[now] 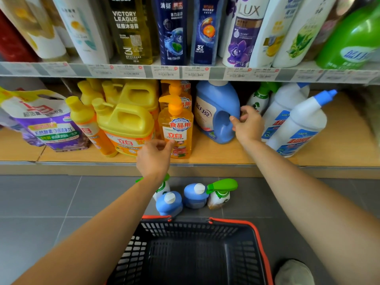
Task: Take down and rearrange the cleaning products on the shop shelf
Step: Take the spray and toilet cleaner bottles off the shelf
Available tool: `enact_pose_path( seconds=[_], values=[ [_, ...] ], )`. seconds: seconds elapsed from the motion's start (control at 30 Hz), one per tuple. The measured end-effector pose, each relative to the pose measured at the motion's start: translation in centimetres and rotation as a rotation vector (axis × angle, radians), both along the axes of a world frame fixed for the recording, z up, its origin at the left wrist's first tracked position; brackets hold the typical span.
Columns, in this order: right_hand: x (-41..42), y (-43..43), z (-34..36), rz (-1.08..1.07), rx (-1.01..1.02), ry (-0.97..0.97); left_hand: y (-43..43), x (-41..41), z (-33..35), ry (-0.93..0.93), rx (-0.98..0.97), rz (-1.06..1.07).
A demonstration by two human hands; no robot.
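Observation:
On the lower wooden shelf (216, 157) stands a blue detergent jug (213, 112) with a handle on its right side. My right hand (247, 125) is at that handle, thumb against it and fingers loosely curled, without closing round it. An orange pump bottle (178, 128) stands left of the jug. My left hand (154, 156) hovers in front of its base, fingers relaxed and fingertips just at the label. On the floor below stand two small blue jugs (169, 202) (195, 195) and a green-topped spray bottle (221, 193). A second spray bottle (162, 188) is partly hidden behind my left forearm.
Yellow jugs (125, 124) and a purple refill bag (45, 120) fill the shelf's left side. White toilet-cleaner bottles (300, 124) lean at the right. Shampoo bottles line the upper shelf (185, 72). A black basket with a red rim (197, 249) sits on the grey floor before me.

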State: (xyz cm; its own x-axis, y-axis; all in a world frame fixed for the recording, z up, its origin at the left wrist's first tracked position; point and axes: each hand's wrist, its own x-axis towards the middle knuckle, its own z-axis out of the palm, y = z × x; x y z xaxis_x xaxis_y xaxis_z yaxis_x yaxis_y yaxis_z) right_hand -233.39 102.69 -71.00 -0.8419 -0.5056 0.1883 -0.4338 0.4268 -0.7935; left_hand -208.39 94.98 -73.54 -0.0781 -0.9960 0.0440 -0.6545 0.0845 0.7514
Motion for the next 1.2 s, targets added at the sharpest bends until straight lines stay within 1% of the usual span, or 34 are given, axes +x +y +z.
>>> enact_pose_path(
  seconds=[0.07,0.13,0.17,0.27,0.33,0.4,0.47,0.53,0.6,0.67,0.7,0.73,0.8,0.87,0.97,1.1,1.2],
  values=[
    [-1.7,-0.7,-0.4,-0.002,0.018,0.001,0.1,0.1,-0.5,0.029,0.052,-0.088],
    [-3.2,-1.4,-1.0,0.012,0.007,-0.048,0.4,0.0,-1.1,0.119,0.136,-0.266],
    [-3.8,-1.6,-1.2,0.050,-0.019,-0.105,0.6,0.0,-1.3,0.120,0.161,-0.361],
    [-4.2,-1.1,-1.4,0.229,-0.096,-0.336,0.6,0.5,-2.0,0.006,0.186,-0.587],
    [-3.3,-0.2,-1.6,0.297,-0.079,-0.410,0.5,1.2,-2.0,-0.056,0.195,-0.719],
    [-1.5,1.2,-1.8,0.308,-0.017,-0.346,0.6,2.2,-1.7,-0.137,0.143,-0.846],
    [1.0,2.9,-1.8,0.343,0.050,-0.242,0.8,3.2,-1.2,-0.282,0.024,-0.966],
    [3.5,4.5,-2.1,0.488,0.159,-0.210,1.2,4.0,-0.7,-0.467,-0.059,-1.095],
    [5.7,5.9,-2.5,0.700,0.350,-0.188,1.5,4.6,-0.3,-0.640,-0.094,-1.194],
    [7.4,6.6,-2.8,0.873,0.594,-0.054,2.1,4.7,-0.1,-0.791,-0.175,-1.255],
    [8.1,6.8,-3.0,0.921,0.688,0.030,2.4,4.7,-0.2,-0.856,-0.217,-1.276],
    [8.8,6.8,-3.2,0.947,0.750,0.114,2.8,4.7,-0.4,-0.916,-0.247,-1.287],
    [9.9,6.4,-3.6,0.974,0.809,0.260,3.5,4.9,-1.2,-0.995,-0.231,-1.278],
    [10.8,5.8,-3.9,0.998,0.855,0.371,3.7,5.2,-2.2,-0.977,-0.159,-1.235],
    [11.6,5.3,-4.4,1.028,0.923,0.480,3.4,5.8,-2.8,-0.843,-0.109,-1.183],
    [11.8,5.3,-5.0,1.040,0.908,0.535,3.0,6.4,-2.8,-0.724,-0.086,-1.224],
    [11.9,5.3,-5.0,1.052,0.899,0.539,2.7,7.2,-2.7,-0.694,-0.085,-1.221]
  ],
)
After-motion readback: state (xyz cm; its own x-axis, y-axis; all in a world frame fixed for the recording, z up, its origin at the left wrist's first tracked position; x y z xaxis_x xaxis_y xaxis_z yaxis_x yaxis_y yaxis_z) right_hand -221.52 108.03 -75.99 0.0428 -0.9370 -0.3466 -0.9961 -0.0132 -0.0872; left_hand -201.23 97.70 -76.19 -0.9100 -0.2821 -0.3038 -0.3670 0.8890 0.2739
